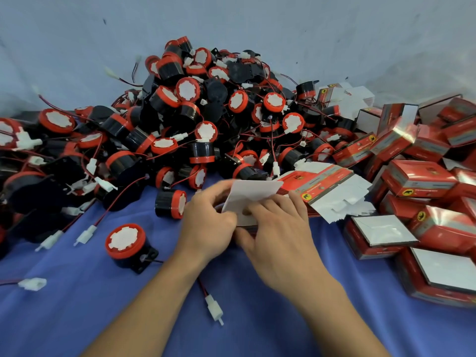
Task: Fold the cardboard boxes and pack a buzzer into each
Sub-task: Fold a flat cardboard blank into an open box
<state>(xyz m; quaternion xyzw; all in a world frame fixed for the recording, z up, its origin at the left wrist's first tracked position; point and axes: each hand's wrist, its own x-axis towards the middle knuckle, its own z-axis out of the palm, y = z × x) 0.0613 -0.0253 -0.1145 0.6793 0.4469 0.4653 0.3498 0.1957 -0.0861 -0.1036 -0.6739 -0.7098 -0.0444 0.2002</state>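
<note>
Flat cardboard box [255,194] in the pinch of left hand [206,222] and right hand [280,235], near buzzer heap [195,112]

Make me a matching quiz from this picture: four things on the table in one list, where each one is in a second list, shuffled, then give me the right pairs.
Things
1. flat box blank
2. heap of buzzers
3. folded boxes
4. lone buzzer, red face up

Places
A. piled at the right edge of the blue cloth
B. held between the left hand and the right hand
C. by itself, left of the hands
D. heaped at the back, centre and left

Pairs: 1-B, 2-D, 3-A, 4-C
</note>
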